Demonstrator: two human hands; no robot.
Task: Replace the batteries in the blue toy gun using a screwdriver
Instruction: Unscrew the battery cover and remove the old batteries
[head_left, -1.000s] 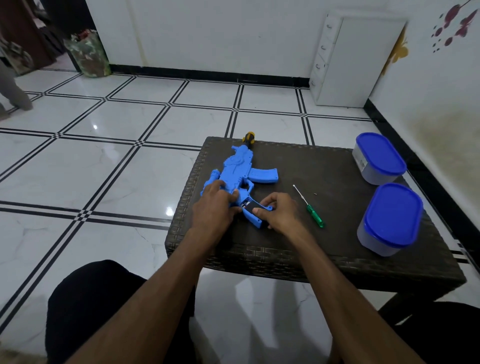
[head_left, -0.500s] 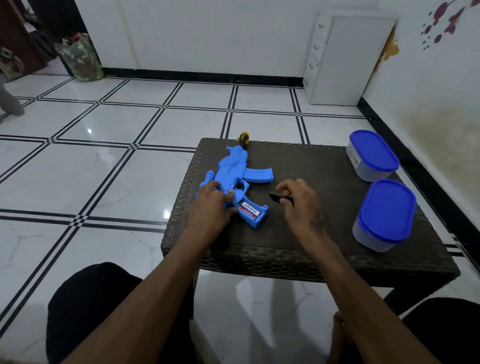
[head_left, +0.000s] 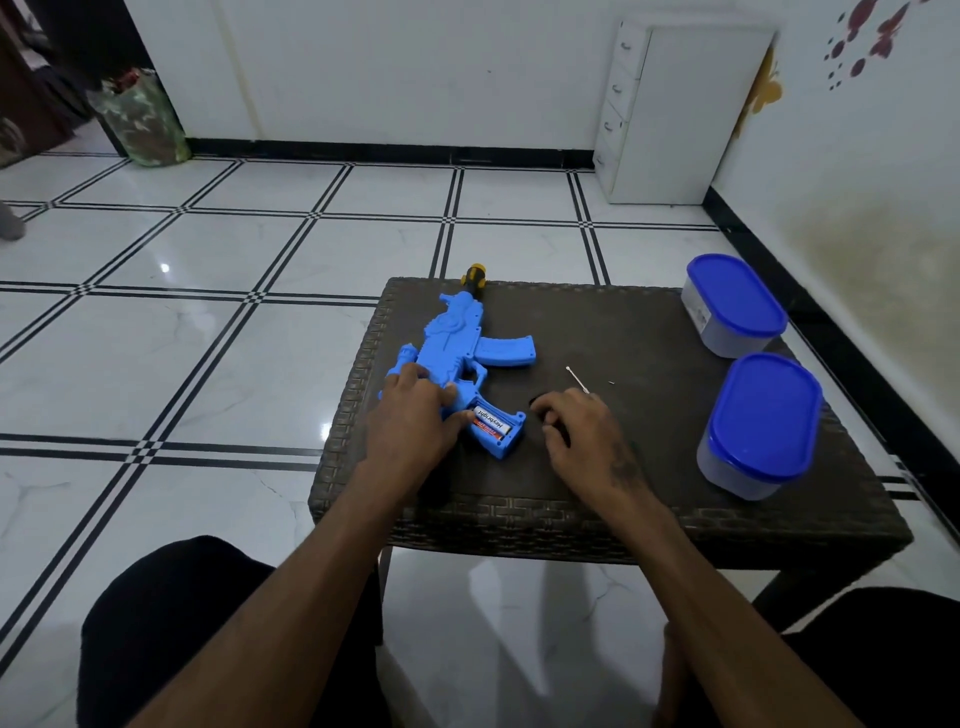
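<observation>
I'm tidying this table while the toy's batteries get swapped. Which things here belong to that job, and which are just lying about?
Part of the job:
toy gun
batteries in its open grip
screwdriver, mostly behind the right hand
small screw

Lying about:
two blue-lidded tubs
white drawers
bag on the floor

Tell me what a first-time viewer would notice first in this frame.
The blue toy gun lies flat at the left of the dark woven table, its grip compartment open with batteries showing; the left hand rests on it. The right hand is beside the grip, covering most of the screwdriver. Two blue-lidded containers stand at the table's right edge.
</observation>
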